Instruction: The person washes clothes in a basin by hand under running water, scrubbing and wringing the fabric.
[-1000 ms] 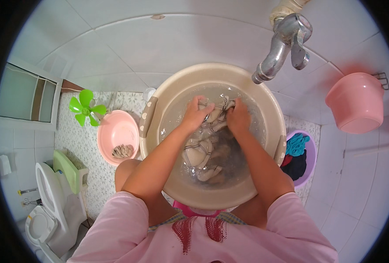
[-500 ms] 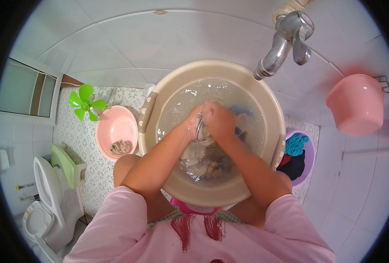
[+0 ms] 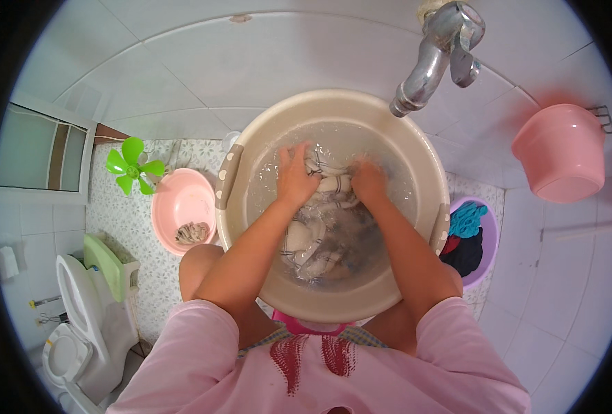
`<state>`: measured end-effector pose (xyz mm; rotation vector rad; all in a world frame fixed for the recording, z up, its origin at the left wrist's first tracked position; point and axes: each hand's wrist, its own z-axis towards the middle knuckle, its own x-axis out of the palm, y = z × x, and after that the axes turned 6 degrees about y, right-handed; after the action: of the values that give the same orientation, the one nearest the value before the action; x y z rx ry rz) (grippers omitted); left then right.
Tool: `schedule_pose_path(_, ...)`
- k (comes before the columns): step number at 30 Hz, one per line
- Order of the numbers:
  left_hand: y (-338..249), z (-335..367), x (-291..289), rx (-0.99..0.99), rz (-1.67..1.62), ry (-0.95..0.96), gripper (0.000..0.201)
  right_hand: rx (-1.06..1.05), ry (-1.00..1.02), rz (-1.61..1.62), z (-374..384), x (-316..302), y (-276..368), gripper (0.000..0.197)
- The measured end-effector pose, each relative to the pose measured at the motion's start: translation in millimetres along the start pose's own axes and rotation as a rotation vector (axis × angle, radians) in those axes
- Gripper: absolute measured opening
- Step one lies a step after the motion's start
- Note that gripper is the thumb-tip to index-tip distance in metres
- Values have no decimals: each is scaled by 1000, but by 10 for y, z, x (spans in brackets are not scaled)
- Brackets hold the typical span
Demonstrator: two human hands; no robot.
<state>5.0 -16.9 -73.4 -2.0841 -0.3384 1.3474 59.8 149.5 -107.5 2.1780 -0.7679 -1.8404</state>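
Observation:
A large beige basin (image 3: 333,312) of cloudy water stands between my knees. In it lies a wet cream cloth (image 3: 333,185) with dark stripes, partly above the surface. My left hand (image 3: 297,176) grips the cloth's left side between thumb and fingers. On the other side, my right hand (image 3: 369,183) is closed on the same cloth, its fingertips hidden. The fabric stretches between both hands. More of the pale striped fabric (image 3: 302,238) floats nearer to me, and murky water blurs what lies below.
A metal tap (image 3: 426,69) juts from the wall above the basin's far right. A pink basin (image 3: 164,219) with a crumpled cloth and a green fan (image 3: 133,168) are left. Right are a purple tub (image 3: 489,255) of clothes and a hanging pink bucket (image 3: 561,155). A toilet (image 3: 105,324) stands lower left.
My hands have moved apart from close together, the left one leftward and the right one rightward. The bunched cloth is now spread between them.

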Motion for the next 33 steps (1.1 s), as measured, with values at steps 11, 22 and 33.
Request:
schedule_pose_path(11, -120, 22, -145, -466, -1710, 838, 41, -25, -225, 503, -478, -194, 1125, 20)
schedule_pose_path(22, -237, 8, 10, -170, -1087, 435, 27, 28, -370, 247, -129, -368, 671, 18)
schedule_pose_path(33, 151, 78, 69, 68, -131, -51, 55, 78, -89, 239, 7, -205, 111, 52)
